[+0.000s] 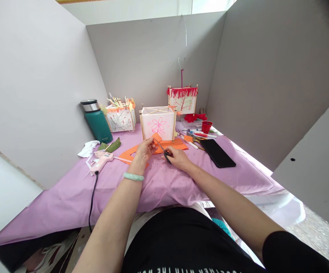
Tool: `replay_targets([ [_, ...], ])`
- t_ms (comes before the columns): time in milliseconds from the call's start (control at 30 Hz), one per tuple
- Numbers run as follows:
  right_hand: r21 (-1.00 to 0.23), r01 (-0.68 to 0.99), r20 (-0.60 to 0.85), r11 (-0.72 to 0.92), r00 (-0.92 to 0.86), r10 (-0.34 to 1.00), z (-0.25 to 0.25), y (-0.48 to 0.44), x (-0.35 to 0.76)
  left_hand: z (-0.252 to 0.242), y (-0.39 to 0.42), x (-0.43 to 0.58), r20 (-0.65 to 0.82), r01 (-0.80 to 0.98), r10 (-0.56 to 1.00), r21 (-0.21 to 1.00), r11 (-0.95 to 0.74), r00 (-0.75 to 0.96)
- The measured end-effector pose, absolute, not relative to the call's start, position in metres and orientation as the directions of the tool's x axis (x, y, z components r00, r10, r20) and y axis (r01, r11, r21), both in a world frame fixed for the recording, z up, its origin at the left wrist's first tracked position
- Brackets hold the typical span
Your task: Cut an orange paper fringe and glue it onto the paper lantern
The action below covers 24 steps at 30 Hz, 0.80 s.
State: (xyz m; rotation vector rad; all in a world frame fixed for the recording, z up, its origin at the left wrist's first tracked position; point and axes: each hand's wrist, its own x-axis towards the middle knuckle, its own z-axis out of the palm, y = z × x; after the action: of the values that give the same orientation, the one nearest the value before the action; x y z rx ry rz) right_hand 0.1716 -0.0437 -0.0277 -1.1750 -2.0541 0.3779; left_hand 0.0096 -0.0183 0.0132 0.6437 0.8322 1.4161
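Note:
My left hand (145, 150) pinches a small piece of orange paper (156, 137) above the purple tablecloth (67, 197). A pale green bangle sits on that wrist. My right hand (178, 157) is closed around the handles of black scissors (163, 151), whose blades point up and left into the orange piece. More orange paper (130, 153) lies flat under and behind both hands. Just beyond them stands a white paper lantern box (158, 122) with a pink flower drawn on its front.
A pink glue gun (102, 161) with a black cord lies at left, near crumpled tissue (88, 148) and a green flask (97, 120). A box of sticks (121, 115), a red-fringed lantern (183, 98), markers, a red cup (206, 126) and a black phone (217, 152) stand behind and right. Grey partition walls enclose the table.

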Motion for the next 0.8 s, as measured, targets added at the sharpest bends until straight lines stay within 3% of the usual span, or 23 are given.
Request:
replay_targets([
  [800,-0.567,0.628,0.454,0.533,-0.301,0.838,-0.027,-0.044,0.171,0.002,-0.011,0.005,-0.015,-0.548,1.000,0.836,0.026,0.025],
])
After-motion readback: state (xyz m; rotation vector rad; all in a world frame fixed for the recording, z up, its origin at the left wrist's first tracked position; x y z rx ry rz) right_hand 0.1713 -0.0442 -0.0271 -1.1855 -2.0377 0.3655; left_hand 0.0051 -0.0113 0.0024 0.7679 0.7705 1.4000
